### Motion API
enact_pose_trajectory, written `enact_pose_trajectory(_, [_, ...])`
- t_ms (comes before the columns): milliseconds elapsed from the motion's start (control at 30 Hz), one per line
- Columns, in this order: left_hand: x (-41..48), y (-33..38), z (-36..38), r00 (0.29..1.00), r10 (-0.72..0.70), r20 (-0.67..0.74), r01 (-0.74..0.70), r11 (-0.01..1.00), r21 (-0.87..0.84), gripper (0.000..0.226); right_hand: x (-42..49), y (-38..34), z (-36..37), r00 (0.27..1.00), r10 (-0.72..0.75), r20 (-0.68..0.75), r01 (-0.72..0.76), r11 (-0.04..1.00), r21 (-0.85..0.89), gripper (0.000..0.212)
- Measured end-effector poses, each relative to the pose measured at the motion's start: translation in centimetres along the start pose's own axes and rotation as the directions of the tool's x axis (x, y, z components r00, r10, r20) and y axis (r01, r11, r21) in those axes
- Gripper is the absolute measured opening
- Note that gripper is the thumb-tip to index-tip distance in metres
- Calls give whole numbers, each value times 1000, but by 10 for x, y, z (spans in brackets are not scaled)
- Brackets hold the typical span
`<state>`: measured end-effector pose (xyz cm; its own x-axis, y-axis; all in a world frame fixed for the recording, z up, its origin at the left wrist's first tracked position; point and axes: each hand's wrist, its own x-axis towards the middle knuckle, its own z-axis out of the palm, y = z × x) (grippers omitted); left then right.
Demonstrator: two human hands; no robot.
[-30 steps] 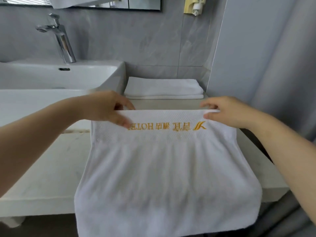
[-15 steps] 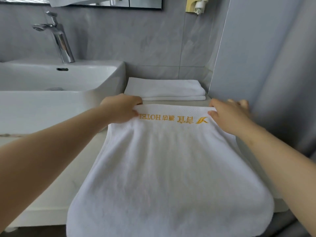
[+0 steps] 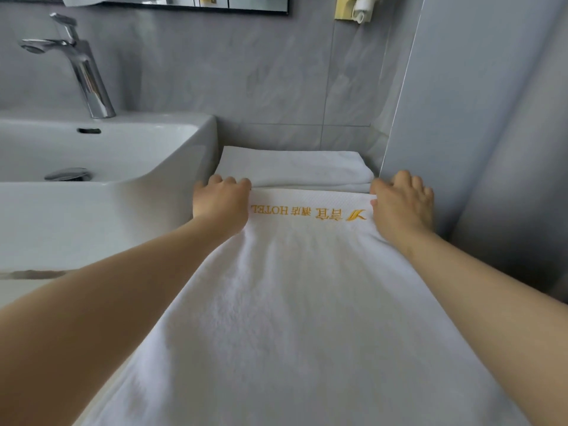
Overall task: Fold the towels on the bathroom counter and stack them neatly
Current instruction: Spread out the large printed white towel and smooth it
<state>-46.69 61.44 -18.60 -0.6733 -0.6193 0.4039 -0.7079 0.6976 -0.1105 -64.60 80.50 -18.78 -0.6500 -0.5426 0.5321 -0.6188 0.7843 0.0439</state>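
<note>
— Reaching forward over a bathroom worktop, a person stretches both bare arms along a white terry towel with gold embroidered lettering. How do the hands sit?

— Both lie knuckles up at the towel's far edge. The left hand has its fingers curled over the far left corner and holds it; the right hand grips the far right corner the same way, thumb tucked against the woven band beside the gold logo.

— And the arms?

— Nearly straight, running from the near corners of the view and converging toward the back wall, forearms resting over the cloth's side edges.

— Where does the towel lie?

— Spread lengthways from the worktop's near edge to its rear, lettering upside down to the wearer. Its far edge meets a folded white towel stack set against the grey tiled wall at the rear of the worktop.

— What else is pictured?

— A white ceramic basin sits at the left, its side wall just beside the left hand, with a chrome mixer tap behind it.
</note>
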Motion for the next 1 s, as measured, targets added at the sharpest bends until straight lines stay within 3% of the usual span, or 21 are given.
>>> enact_pose_trajectory(267, [22, -2, 32, 994, -80, 77, 77, 996, 45, 28, 23, -20, 31, 972, 138, 189, -200, 908, 369, 14])
enact_pose_trajectory(400, [25, -2, 46, 991, -93, 99, 89, 995, 38, 32, 28, -25, 47, 948, 157, 278, -241, 922, 302, 15])
enact_pose_trajectory(633, [32, -2, 47, 992, -101, 71, 102, 995, -12, 22, 35, -30, 54, 944, 128, 305, -201, 954, 222, 20])
enact_pose_trajectory(733, [30, 6, 41, 998, -20, -52, 25, 995, 95, 33, 34, -30, 54, 957, 90, 277, -162, 955, 249, 27])
enact_pose_trajectory(800, [30, 19, 38, 996, 58, -71, -61, 997, -40, 45, 33, -29, 53, 960, 53, 274, -130, 954, 270, 24])
enact_pose_trajectory(900, [30, 49, 28, 960, 188, 206, -81, 895, -438, 41, 32, -25, 53, 957, -4, 290, -78, 960, 269, 13])
enact_pose_trajectory(1000, [20, 75, 29, 838, 348, 421, -178, 902, -392, 45, 29, -21, 47, 943, -53, 328, -60, 944, 324, 16])
